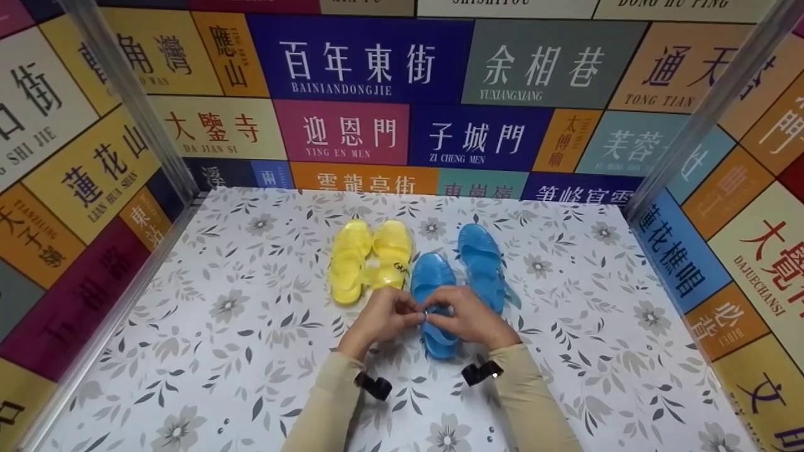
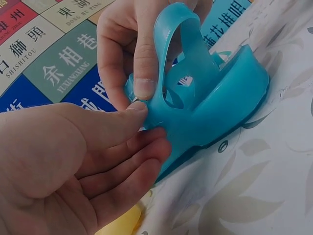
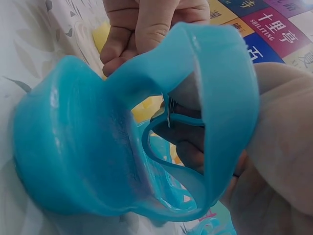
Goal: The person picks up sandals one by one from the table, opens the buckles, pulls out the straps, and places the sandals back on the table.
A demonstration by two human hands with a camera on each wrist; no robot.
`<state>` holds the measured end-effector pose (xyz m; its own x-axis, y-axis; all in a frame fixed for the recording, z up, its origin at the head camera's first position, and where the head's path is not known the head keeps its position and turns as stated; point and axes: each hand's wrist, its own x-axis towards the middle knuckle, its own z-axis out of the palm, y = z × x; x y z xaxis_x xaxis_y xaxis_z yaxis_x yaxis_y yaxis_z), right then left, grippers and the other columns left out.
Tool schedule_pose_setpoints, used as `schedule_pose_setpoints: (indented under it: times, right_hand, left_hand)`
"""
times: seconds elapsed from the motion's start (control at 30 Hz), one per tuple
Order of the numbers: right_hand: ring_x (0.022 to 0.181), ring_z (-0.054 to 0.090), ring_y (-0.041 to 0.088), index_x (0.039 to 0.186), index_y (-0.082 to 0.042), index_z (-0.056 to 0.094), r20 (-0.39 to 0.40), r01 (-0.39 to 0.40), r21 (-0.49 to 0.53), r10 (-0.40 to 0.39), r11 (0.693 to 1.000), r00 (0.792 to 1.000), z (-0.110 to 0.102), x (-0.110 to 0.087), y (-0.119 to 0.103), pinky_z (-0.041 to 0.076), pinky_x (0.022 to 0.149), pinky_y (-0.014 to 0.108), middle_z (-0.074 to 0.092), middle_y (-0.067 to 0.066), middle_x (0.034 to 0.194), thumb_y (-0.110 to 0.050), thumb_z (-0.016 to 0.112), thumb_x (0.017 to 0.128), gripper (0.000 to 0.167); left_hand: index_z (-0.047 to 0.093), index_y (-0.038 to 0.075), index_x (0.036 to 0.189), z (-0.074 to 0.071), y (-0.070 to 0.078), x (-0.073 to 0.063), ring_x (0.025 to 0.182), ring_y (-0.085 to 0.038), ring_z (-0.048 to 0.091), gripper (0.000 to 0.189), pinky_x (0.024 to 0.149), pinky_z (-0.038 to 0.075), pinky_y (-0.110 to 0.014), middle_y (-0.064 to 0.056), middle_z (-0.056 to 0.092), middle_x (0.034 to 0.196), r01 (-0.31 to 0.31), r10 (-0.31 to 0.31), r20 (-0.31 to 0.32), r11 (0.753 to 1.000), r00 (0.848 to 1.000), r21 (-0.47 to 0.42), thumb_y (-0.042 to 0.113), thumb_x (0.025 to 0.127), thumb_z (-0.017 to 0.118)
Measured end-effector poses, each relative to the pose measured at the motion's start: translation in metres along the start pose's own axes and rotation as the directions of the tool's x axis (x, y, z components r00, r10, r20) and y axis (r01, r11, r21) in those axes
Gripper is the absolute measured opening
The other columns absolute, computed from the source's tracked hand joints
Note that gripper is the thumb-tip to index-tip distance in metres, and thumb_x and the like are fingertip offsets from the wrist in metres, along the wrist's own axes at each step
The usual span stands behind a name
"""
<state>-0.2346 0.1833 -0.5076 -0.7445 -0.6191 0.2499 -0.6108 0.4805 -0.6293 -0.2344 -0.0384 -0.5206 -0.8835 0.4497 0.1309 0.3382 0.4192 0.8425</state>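
Yellow sandals (image 1: 355, 251): Though nothing grips this pair, it lies at ten o'clock from the gripped blue sandal (image 1: 433, 276), one heel close to the knuckles of the left hand (image 1: 386, 317); a sideways swing could nudge it.
Left hand: at the sandal's nine o'clock, thumb and fingers pinching its strap (image 3: 227, 98) by the small metal buckle (image 2: 138, 100); a slipping pinch could let the springy-looking strap pull free.
Gripped blue sandal: on the floral surface (image 1: 270, 376), toe toward twelve; lifting the strap might tip it, as neither palm appears to press it down.
Buckle: mostly covered by thumbs, its fastening unreadable; poor alignment seems the likeliest fault.
Right hand (image 1: 471, 317): at three o'clock, also pinching the strap, and blocking the sandal's middle from above.
Other blue sandal (image 1: 477, 242): between one and two o'clock, just past the right knuckles, near enough to be bumped.
Wall panels (image 1: 681, 251): toward three o'clock, well apart, no hindrance.
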Motion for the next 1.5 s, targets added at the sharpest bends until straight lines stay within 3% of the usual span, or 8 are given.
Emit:
schedule_pose_setpoints:
  times: [0.3, 0.77, 1.13, 1.5]
  right_hand:
    - [0.098, 0.071, 0.018, 0.11, -0.01, 0.079, -0.002, 0.009, -0.005, -0.009, 1.0, 1.0, -0.001, 0.0, 0.0, 0.06, 0.087, 0.037, 0.077, 0.001, 0.107, -0.014, 0.079, 0.094, 0.016]
    - [0.101, 0.07, 0.018, 0.111, -0.014, 0.079, 0.007, -0.034, -0.01, 0.034, 0.999, 0.999, 0.001, 0.0, 0.0, 0.059, 0.09, 0.037, 0.076, -0.001, 0.108, -0.014, 0.078, 0.095, 0.016]
    - [0.102, 0.071, 0.02, 0.112, -0.01, 0.078, 0.005, -0.03, -0.017, 0.03, 0.999, 1.0, -0.002, 0.001, -0.003, 0.059, 0.09, 0.038, 0.077, 0.003, 0.11, -0.011, 0.078, 0.094, 0.018]
    - [0.098, 0.071, 0.02, 0.11, -0.008, 0.078, 0.02, 0.001, -0.03, 0.0, 1.0, 1.0, -0.002, 0.0, -0.003, 0.06, 0.087, 0.037, 0.077, 0.004, 0.107, -0.012, 0.077, 0.095, 0.016]
  left_hand:
    - [0.084, 0.011, 0.091, 0.004, 0.005, 0.003, 0.074, -0.007, 0.071, 0.004, 0.07, 0.059, -0.023, 0.001, 0.079, 0.085, 0.013, -0.01, -0.066, 0.999, 0.998, 0.049, 0.012, 0.087, 0.086]
    - [0.081, 0.007, 0.092, -0.002, 0.003, 0.0, 0.072, -0.008, 0.067, 0.004, 0.067, 0.058, -0.025, 0.003, 0.076, 0.081, 0.072, -0.072, -0.001, 0.997, 0.997, -0.018, 0.009, 0.09, 0.083]
    - [0.078, 0.009, 0.088, 0.0, 0.009, 0.003, 0.07, -0.009, 0.07, 0.011, 0.065, 0.06, -0.026, 0.001, 0.075, 0.079, 0.084, -0.087, -0.061, 0.995, 0.994, -0.059, 0.003, 0.084, 0.086]
    - [0.072, 0.011, 0.092, 0.002, 0.01, 0.002, 0.069, -0.011, 0.071, 0.021, 0.062, 0.061, -0.027, 0.002, 0.075, 0.078, 0.091, -0.099, -0.079, 0.991, 0.992, -0.099, 0.0, 0.081, 0.086]
